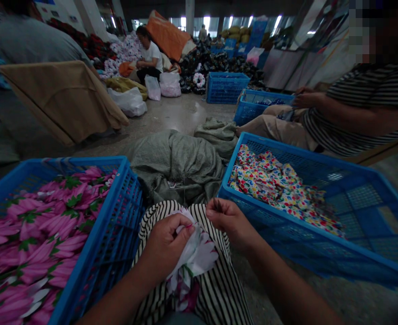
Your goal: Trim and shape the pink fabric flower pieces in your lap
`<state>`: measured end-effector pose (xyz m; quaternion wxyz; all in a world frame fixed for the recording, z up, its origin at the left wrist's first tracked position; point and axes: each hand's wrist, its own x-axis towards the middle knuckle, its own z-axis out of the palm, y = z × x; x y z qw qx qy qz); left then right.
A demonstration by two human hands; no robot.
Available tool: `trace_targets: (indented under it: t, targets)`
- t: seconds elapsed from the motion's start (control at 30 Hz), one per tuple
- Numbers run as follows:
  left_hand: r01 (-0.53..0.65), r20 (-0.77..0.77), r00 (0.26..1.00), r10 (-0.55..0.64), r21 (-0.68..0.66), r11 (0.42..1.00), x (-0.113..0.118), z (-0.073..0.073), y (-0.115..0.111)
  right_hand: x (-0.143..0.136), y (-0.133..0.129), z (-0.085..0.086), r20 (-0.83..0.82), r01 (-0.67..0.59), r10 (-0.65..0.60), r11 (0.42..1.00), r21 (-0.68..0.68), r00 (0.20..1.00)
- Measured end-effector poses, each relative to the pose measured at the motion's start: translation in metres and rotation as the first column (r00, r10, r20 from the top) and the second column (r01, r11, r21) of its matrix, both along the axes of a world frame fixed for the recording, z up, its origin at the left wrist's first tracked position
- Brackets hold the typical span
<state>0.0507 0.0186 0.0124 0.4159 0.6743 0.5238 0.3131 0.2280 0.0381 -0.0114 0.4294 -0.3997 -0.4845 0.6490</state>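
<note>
Over my lap, my left hand pinches a white and pale pink fabric flower between thumb and fingers. Green and deep pink parts of the flower hang below, onto the striped cloth over my legs. A short way to the right, my right hand is closed in a pinch, apart from the flower. A small dark thing shows at its fingertips, too small to name. Close on my left stands a blue crate full of pink fabric flower pieces with green tips.
Another blue crate at right holds colourful patterned fabric pieces. Grey-green sacks lie ahead of my knees. A person in stripes sits at right; others sit beyond. A cloth-covered chair stands at left.
</note>
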Motion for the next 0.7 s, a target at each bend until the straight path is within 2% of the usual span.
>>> trace_targets:
  t: [0.07,0.13,0.33,0.4,0.5,0.57,0.7]
  targets:
    - [-0.001,0.029,1.0,0.002,-0.039,0.999,0.0,0.0,0.001,0.006,0.001,0.001,0.06,0.055,-0.057,0.998,0.038,0.997]
    - [0.009,0.046,0.999,-0.006,-0.067,0.998,0.0,0.001,0.002,0.008,0.003,0.005,0.102,0.056,-0.063,0.996,0.069,0.993]
    - [0.027,0.057,0.998,-0.021,-0.112,0.993,0.005,0.001,0.003,-0.004,0.006,0.011,0.081,-0.219,0.216,0.976,0.018,0.973]
    - [0.027,0.051,0.998,-0.023,-0.089,0.996,0.004,0.003,0.003,-0.006,0.007,0.009,0.081,-0.196,0.194,0.98,0.019,0.978]
    - [0.025,0.029,0.999,-0.024,-0.033,0.999,0.002,0.006,0.003,0.0,0.007,0.007,0.067,-0.076,0.072,0.996,0.056,0.995]
    - [0.037,0.019,0.999,-0.036,-0.01,0.999,0.0,0.007,0.003,0.008,0.006,0.008,0.083,-0.066,0.059,0.995,0.076,0.995]
    - [0.067,0.035,0.997,-0.066,-0.028,0.997,0.0,0.006,0.004,0.022,0.006,0.015,0.174,-0.283,0.269,0.957,0.058,0.947]
